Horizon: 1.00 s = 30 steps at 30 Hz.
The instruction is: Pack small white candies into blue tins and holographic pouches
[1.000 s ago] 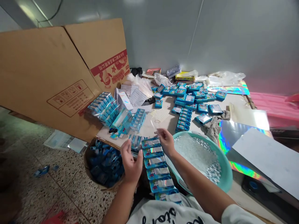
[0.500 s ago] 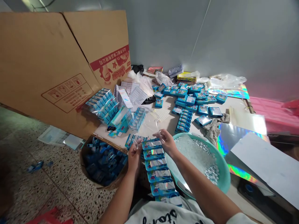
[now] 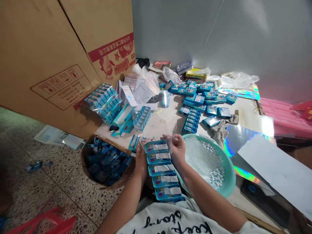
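Observation:
Between my hands and my lap slopes a row of several small blue cases (image 3: 159, 169), each with a pale strip on it, inside a clear plastic bag. My left hand (image 3: 141, 158) is along the upper left edge of the row, its fingers partly hidden behind the bag and the top case. On the other side, my right hand (image 3: 178, 147) has its fingers bent and pressed on the film by the bag's top right. More flat blue cases (image 3: 133, 143) lie on the table edge just beyond my left hand.
Right of my hands stands a turquoise basin (image 3: 230, 177) holding whitish pieces. A carton of blue cases (image 3: 107, 162) is at lower left, below a large cardboard box (image 3: 56, 42). Piled blue cases (image 3: 195, 94) and a wrapped block (image 3: 104, 100) are on the table (image 3: 158, 125).
My left fingers have moved from the bag's top edge to lie further along its side. My right fingers stay at the top right. The view has tilted slightly.

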Available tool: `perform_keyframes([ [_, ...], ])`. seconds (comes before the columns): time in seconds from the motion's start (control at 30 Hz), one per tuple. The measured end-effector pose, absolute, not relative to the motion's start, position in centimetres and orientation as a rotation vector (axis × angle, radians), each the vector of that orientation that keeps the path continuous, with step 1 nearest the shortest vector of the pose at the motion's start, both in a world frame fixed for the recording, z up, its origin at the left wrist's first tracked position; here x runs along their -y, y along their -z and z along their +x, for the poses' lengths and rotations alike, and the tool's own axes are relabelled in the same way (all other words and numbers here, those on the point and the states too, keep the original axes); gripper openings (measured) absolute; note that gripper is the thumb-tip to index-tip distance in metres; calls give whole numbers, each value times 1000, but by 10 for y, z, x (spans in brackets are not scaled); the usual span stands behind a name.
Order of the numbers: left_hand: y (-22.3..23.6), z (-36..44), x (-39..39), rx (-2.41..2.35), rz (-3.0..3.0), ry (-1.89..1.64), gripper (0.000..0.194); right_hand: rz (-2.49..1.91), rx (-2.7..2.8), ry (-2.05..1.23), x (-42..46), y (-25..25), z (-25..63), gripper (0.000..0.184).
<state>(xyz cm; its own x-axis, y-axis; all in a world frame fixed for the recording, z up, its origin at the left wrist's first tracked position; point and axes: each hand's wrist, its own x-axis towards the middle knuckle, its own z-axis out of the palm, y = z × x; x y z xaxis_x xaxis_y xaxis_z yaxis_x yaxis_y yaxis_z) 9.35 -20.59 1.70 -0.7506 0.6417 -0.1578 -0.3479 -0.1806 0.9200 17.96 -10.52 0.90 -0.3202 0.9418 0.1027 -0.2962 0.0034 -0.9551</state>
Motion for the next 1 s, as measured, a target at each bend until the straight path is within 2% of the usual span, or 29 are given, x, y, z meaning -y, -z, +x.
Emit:
perform_keyframes([
  [0.2, -63, 92, 199, -1297, 377, -2151, 32, -621, 1369, -1368, 101, -64, 191, 17],
  [0.4, -85, 106, 197, -1302, 500, -2279, 27, -580, 1668, -1485, 89, -103, 223, 18],
  [0.73, -118, 117, 200, -1461, 761, -2360, 23, -548, 1694, -985, 93, -118, 246, 7],
  [0.87, -119, 115, 199, -1591, 840, -2418, 22, -500, 1632, -936, 96, -112, 244, 11],
  [1.0, -110, 117, 191, -1653, 648, -2367, 25, -660, 1562, -898, 102, -110, 235, 9],
])
